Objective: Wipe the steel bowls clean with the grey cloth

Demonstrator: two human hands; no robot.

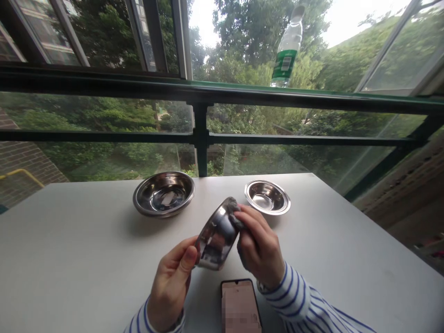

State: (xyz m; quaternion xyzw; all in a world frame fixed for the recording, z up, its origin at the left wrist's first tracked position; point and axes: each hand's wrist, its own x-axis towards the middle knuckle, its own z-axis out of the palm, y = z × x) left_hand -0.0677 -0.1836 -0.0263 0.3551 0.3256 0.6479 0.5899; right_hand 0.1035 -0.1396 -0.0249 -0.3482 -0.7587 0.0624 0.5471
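A shiny metal bowl [217,238] is tilted on its side above the white table, its outer wall turned partly towards me. My left hand [173,277] grips its rim at the lower left, thumb on the near side. My right hand [262,245] is closed on a grey cloth [235,213] and presses it against the bowl's upper right edge. Part of the cloth hangs below the right palm. Behind the held bowl, a smaller steel bowl [267,198] stands upright on the right, and a wider steel bowl [164,194] stands on the left.
A phone [241,305] with a lit screen lies on the white table [86,259] near my right wrist. Along the table's far side runs a dark green railing [138,90] with glass panels. A plastic bottle [286,64] with a green label stands on the rail.
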